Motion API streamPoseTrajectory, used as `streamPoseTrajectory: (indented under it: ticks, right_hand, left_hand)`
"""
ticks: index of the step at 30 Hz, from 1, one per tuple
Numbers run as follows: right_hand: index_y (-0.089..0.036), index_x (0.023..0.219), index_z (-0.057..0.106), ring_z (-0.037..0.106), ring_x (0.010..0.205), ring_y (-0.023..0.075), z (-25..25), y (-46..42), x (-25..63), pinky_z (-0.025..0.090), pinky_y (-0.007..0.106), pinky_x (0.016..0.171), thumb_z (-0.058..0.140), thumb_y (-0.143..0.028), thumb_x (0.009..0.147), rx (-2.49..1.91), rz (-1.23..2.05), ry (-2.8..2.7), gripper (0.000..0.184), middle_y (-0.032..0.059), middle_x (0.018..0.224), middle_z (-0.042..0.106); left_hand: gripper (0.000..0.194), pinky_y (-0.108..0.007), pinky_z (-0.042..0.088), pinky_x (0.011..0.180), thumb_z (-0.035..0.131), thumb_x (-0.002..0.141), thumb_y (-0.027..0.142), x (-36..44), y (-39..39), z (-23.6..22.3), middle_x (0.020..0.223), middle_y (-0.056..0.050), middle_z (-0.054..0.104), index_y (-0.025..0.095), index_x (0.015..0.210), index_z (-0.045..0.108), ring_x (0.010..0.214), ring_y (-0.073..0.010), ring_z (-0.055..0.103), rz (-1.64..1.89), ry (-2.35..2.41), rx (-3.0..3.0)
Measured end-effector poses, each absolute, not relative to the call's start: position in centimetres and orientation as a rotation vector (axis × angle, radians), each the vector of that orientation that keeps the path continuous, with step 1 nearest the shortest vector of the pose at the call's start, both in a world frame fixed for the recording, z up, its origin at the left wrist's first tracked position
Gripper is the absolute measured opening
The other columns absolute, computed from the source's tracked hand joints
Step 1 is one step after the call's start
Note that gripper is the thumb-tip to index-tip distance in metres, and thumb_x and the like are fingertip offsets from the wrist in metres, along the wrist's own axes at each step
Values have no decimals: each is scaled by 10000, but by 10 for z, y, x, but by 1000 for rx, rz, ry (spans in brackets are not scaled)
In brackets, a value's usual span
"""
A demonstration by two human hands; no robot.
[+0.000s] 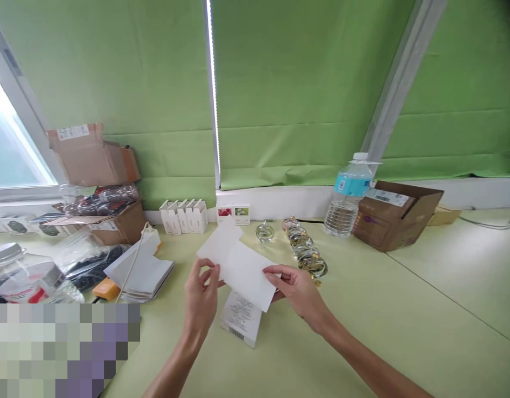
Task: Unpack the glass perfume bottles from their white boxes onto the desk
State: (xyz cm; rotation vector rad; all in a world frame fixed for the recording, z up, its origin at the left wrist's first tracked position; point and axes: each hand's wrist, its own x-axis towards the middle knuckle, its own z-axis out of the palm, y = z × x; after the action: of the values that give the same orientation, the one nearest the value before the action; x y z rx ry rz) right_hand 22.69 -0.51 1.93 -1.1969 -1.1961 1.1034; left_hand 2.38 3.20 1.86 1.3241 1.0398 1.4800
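Observation:
A creased or overlapping white card [247, 271] is held up over the table between my two hands. My left hand [201, 293] pinches its left edge between thumb and fingers. At the right edge, my right hand [298, 290] grips it with the thumb on top and fingers underneath. Below the card lies a white box [241, 319] with printed text and a barcode, partly covered. Beyond it stands a small round clear glass bottle [264, 232]. To the right runs a row of several similar glass pieces [303, 246] with gold-coloured parts.
Several slim white boxes [184, 216] stand by the wall, near two small picture boxes [234, 214]. White sheets [145, 276] are stacked at left, beside an orange power strip [106, 288] and cartons [93, 160]. A water bottle [341, 213] and brown carton [393, 215] stand right.

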Motion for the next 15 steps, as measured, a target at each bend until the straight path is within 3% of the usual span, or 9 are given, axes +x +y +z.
streamPoseTrajectory:
  ticks: [3, 7, 12, 15]
  right_hand:
    - [-130, 1030, 659, 679, 725, 227, 17, -3, 227, 616, 382, 642, 668, -419, 787, -1199, 1112, -1191, 377, 67, 809, 689]
    - [-137, 1103, 637, 683, 736, 229, 18, -5, 224, 618, 412, 686, 646, -436, 813, -1174, 1169, -1260, 416, 79, 844, 679]
    - [-214, 1274, 532, 671, 859, 238, 24, -11, 223, 610, 413, 710, 580, -459, 861, -1122, 1139, -1358, 482, 115, 1149, 633]
    - [-219, 1260, 538, 666, 847, 234, 26, -11, 226, 604, 407, 710, 585, -474, 851, -1160, 1052, -1385, 484, 123, 1204, 614]
  left_hand:
    - [356, -298, 572, 696, 637, 784, 401, 28, 28, 18, 911, -46, 665, 197, 1055, 528, 842, -188, 675, 1237, 951, 1328]
    - [471, -257, 543, 617, 672, 701, 239, 27, 29, 17, 1116, -96, 615, 199, 1150, 535, 803, -174, 663, 1166, 958, 1244]
    - [509, -268, 548, 671, 597, 713, 183, -1, 51, 19, 1126, -106, 593, 196, 1219, 540, 865, -176, 646, 1245, 1084, 1210]
    - [536, -272, 549, 697, 599, 723, 190, -30, 69, 21, 1122, -108, 577, 187, 1253, 522, 823, -148, 636, 1327, 1226, 1200]
